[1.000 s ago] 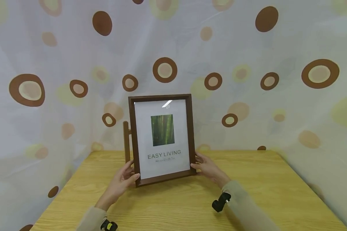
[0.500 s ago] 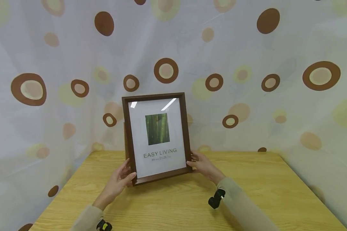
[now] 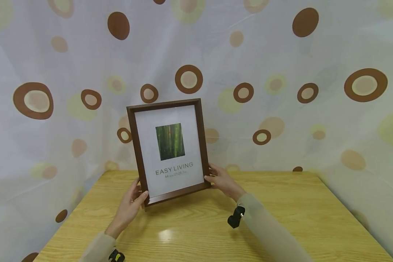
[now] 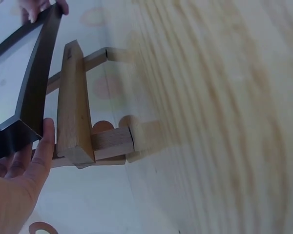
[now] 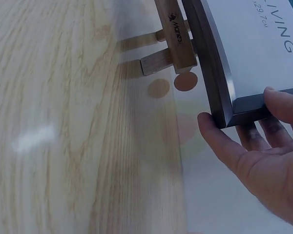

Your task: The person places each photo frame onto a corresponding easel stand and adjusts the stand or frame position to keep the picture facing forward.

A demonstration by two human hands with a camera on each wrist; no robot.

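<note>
Spotted backdrop (image 3: 265,47) cloth hangs behind the wood-grain worktop (image 3: 317,211) and along both its sides. Toward the far edge, left of the middle, a person holds a dark picture frame (image 3: 168,154) nearly upright, its top leaning left and its lower-left corner hanging below the lower-right one. Inside it, a green print (image 3: 170,142) sits on a white sheet. Just behind and hidden from the head view, a wooden stand (image 4: 74,109) rests on the worktop; whether the two touch is not clear.

Both grips pinch the frame low down: the left hand (image 3: 128,205) at the lower-left corner, thumb in front and fingers behind, the right hand (image 3: 224,182) on the right side near the bottom, thumb likewise in front.

With nothing gripped higher up, the top could tip backward or forward if either pinch loosens. Uneven lowering could bring the left corner down first and twist the frame out of the right hand. A knock from the frame's back could push the stand askew or over, since neither hand steadies it.
</note>
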